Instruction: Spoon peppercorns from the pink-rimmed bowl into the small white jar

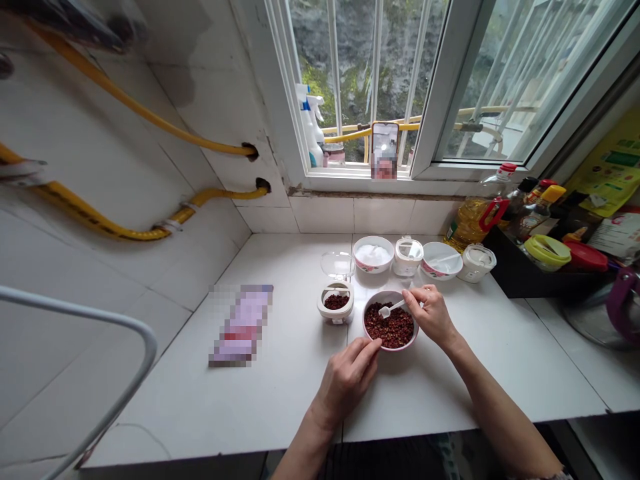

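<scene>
A bowl (370, 335) full of dark red peppercorns (395, 330) stands on the white tiled counter. My right hand (431, 312) pinches the handle of a small white spoon (389, 310), whose scoop rests in the peppercorns. At the bowl's near left rim, my left hand (350, 373) is closed, thumb and fingers gripping the edge. Just left of the bowl sits a small white seasoning jar (335, 316), its clear lid (337, 264) flipped up and some peppercorns inside.
Behind stand a bowl of white grains (373, 255), a lidded jar (409, 256), another bowl (442, 261) and a second jar (477, 264). An oil bottle (473, 220) and black rack (520, 270) are at right. A blurred purple packet (243, 325) lies left; a phone (385, 148) leans at the window.
</scene>
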Demonstrator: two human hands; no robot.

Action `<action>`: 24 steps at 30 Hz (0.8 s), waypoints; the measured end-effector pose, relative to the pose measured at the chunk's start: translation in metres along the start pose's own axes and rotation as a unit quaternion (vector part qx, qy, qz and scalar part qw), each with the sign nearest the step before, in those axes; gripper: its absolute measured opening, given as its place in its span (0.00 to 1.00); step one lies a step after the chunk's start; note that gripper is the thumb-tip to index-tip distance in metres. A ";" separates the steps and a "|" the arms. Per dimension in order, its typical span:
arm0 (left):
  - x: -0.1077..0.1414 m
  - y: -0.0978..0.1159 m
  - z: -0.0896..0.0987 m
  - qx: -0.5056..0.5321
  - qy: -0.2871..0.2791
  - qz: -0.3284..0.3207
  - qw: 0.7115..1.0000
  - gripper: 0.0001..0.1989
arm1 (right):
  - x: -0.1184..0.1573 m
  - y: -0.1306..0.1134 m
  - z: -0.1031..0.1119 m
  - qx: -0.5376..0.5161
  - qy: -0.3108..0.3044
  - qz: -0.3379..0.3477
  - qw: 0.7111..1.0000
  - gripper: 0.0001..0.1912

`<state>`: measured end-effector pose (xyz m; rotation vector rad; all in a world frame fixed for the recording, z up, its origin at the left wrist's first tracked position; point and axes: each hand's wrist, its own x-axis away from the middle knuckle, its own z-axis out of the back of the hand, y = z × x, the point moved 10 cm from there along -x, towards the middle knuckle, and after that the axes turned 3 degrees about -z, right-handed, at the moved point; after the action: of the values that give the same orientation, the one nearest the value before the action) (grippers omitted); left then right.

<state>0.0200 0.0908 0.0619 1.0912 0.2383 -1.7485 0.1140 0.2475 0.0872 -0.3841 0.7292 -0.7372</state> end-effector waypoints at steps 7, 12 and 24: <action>0.001 -0.001 -0.001 0.001 -0.001 0.001 1.000 0.11 | 0.000 0.002 -0.002 -0.005 -0.009 -0.005 1.000 0.26; 0.002 -0.002 -0.002 0.008 -0.003 0.005 1.000 0.12 | 0.002 -0.011 -0.012 0.014 -0.018 0.029 0.999 0.24; 0.001 -0.002 -0.002 0.010 -0.010 0.011 1.000 0.13 | 0.000 0.010 -0.003 -0.098 -0.015 -0.064 0.993 0.26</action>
<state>0.0193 0.0919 0.0596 1.0868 0.1973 -1.7446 0.1165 0.2538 0.0799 -0.6234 0.7559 -0.7817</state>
